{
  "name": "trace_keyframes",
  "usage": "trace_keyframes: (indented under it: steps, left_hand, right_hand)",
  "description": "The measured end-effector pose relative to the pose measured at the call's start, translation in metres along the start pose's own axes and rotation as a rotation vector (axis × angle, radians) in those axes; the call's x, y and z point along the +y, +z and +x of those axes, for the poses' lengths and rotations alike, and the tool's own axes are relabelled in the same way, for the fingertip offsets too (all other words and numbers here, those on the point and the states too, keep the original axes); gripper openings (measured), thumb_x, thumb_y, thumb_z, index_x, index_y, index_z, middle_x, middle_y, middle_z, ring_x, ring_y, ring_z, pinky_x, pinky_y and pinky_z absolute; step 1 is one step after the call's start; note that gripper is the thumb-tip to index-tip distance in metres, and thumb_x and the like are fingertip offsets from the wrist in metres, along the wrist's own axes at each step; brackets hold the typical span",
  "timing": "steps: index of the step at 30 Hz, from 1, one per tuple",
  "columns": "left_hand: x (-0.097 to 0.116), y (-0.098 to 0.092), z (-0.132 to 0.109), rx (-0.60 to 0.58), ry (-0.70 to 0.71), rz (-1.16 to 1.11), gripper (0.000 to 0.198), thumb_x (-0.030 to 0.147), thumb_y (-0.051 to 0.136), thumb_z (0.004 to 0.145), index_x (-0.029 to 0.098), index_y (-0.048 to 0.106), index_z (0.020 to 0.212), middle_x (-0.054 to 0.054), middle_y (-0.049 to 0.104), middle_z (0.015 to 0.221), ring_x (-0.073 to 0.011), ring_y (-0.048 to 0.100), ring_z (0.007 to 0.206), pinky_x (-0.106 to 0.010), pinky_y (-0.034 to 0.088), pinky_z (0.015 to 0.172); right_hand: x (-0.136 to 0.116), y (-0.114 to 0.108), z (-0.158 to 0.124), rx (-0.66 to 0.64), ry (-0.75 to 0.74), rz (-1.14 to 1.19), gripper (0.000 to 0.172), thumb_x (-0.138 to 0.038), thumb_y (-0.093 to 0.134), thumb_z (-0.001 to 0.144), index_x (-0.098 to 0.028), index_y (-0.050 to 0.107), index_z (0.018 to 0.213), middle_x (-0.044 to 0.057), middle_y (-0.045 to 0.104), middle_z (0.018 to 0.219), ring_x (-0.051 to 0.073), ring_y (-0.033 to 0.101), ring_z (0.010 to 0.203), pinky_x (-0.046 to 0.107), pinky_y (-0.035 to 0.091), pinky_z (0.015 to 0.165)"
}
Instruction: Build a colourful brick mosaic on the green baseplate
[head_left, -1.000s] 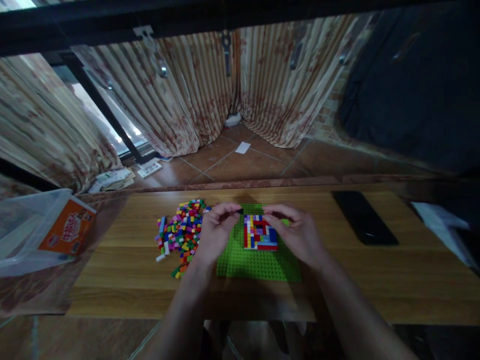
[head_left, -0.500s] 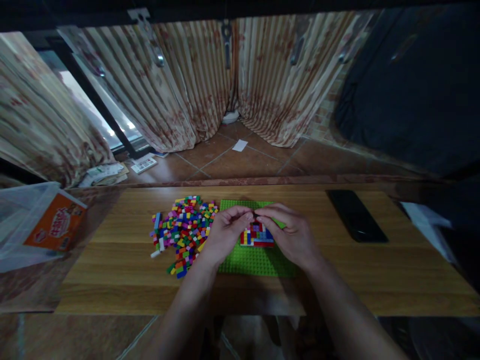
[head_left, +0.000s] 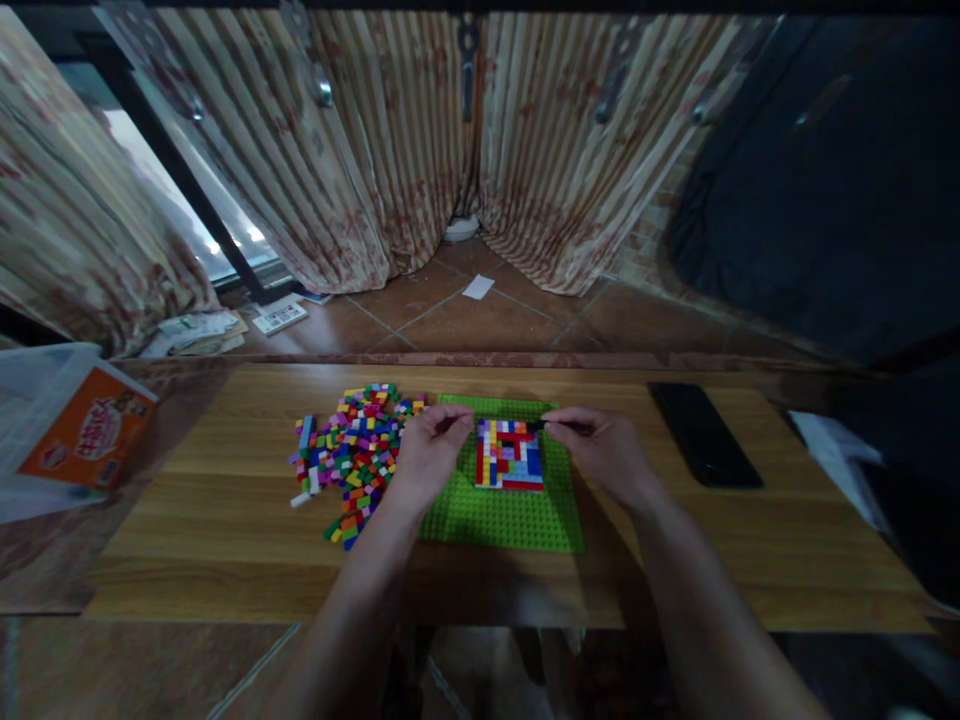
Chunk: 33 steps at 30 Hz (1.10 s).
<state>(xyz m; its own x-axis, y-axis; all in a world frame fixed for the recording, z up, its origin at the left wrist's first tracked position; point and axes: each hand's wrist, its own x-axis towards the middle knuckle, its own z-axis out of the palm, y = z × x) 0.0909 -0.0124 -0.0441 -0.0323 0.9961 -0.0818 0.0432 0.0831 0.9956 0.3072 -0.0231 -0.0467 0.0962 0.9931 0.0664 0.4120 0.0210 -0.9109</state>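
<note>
A square build of many-coloured toy bricks [head_left: 510,455] is fixed on the green studded baseplate [head_left: 502,518]. At its upper left corner is my left hand [head_left: 431,455], thumb and forefinger pinched together; whatever lies between those fingertips is too small to make out. My right hand [head_left: 600,450] is at the build's upper right, its thumb and fingers closed on a small dark brick [head_left: 538,424]. A loose heap of small bricks [head_left: 360,450] in many colours spreads to the left of the baseplate, partly behind my left hand.
The wooden table [head_left: 225,500] carries everything. A black phone [head_left: 705,435] lies on its right side. Off the left end stands a clear plastic box [head_left: 45,425] with an orange label. Papers [head_left: 199,333] rest on the tiled floor near the curtains [head_left: 390,150].
My hands have moved apart from above the build, left hand to the left, right hand slightly right. The build between them is now uncovered. The whole view has shifted slightly.
</note>
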Motion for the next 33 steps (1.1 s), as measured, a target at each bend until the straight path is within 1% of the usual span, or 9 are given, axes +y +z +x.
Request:
trace_keyframes:
  steps: [4,9,16,21,26,29,33]
  left_hand:
    - [-0.005,0.0,0.002,-0.019,0.023,0.024,0.016,0.027,0.066,0.071,0.016,0.072,0.081,-0.001,0.066,0.068,-0.0132,0.057,0.065,-0.024,0.044,0.063]
    - [-0.009,0.0,0.003,-0.026,0.038,0.052,0.016,0.027,0.066,0.072,0.016,0.072,0.082,-0.001,0.067,0.069,-0.0133,0.057,0.064,-0.024,0.044,0.061]
    - [-0.013,0.001,0.004,-0.036,0.041,0.049,0.016,0.026,0.065,0.072,0.016,0.072,0.083,-0.001,0.067,0.07,-0.0127,0.057,0.063,-0.024,0.044,0.061]
    - [-0.012,0.001,0.004,-0.042,0.042,0.053,0.014,0.024,0.064,0.073,0.016,0.072,0.081,0.0,0.067,0.07,-0.0125,0.057,0.064,-0.024,0.044,0.061]
    - [-0.012,0.001,0.003,-0.049,0.046,0.059,0.013,0.023,0.064,0.073,0.016,0.072,0.081,0.0,0.068,0.071,-0.0128,0.058,0.066,-0.024,0.044,0.063]
    - [-0.012,0.0,0.003,-0.047,0.047,0.059,0.014,0.023,0.064,0.073,0.016,0.072,0.081,0.0,0.068,0.072,-0.0131,0.058,0.066,-0.024,0.045,0.064]
    - [-0.011,0.0,0.003,-0.045,0.059,0.08,0.014,0.023,0.063,0.073,0.016,0.072,0.082,-0.001,0.069,0.073,-0.0132,0.059,0.067,-0.024,0.046,0.065]
  right_hand:
    - [0.0,-0.001,0.0,-0.063,0.026,-0.041,0.017,-0.033,0.065,0.074,-0.022,0.076,0.082,0.005,0.076,0.085,0.021,0.069,0.08,0.036,0.052,0.076]
    - [-0.001,0.001,-0.001,-0.06,0.034,-0.074,0.016,-0.031,0.066,0.073,-0.022,0.075,0.082,0.005,0.076,0.085,0.021,0.069,0.079,0.036,0.052,0.076]
    - [0.003,0.005,0.0,-0.048,0.049,0.005,0.015,-0.031,0.069,0.069,-0.02,0.073,0.078,0.005,0.075,0.079,0.021,0.069,0.073,0.034,0.053,0.071]
    - [0.004,0.01,0.003,-0.041,0.069,0.053,0.013,-0.032,0.071,0.065,-0.02,0.07,0.07,0.003,0.073,0.071,0.019,0.066,0.068,0.033,0.051,0.068]
    - [0.002,0.006,0.004,-0.066,0.101,0.084,0.017,-0.033,0.074,0.061,-0.019,0.068,0.069,0.003,0.071,0.069,0.017,0.064,0.066,0.031,0.05,0.066]
    - [0.004,0.001,0.005,-0.071,0.109,0.065,0.021,-0.038,0.073,0.065,-0.019,0.069,0.072,0.003,0.07,0.07,0.017,0.062,0.066,0.03,0.049,0.065]
    - [0.006,0.0,0.007,0.025,0.139,0.044,0.031,-0.049,0.062,0.076,-0.018,0.068,0.076,0.004,0.069,0.07,0.017,0.062,0.064,0.031,0.049,0.061]
